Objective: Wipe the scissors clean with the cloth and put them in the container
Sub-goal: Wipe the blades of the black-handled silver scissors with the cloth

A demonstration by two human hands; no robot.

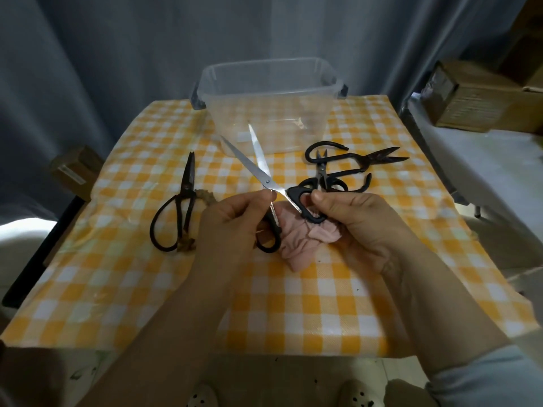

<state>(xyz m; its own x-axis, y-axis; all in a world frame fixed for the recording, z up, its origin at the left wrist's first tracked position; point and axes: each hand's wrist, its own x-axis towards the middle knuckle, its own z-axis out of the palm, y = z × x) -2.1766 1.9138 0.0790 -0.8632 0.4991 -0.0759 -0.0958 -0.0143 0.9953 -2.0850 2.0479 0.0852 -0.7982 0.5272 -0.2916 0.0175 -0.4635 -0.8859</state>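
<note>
Container (211, 83): clear, at the worktop's (323, 304) far side, bare floor showing.
Scissors (255, 168): blades spread, tips towards container, above cloth (296, 245).
Left hand (235, 218): pinches one handle.
Right hand (361, 221): pinches other handle.

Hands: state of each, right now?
Left hand: grips scissors by one handle.
Right hand: pinches the other handle, cloth bunched under its fingers.

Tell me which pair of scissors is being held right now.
The long silver-bladed scissors, gripped by the left hand and right hand, blades spread open. The other pairs lie untouched on the tablecloth.
</note>
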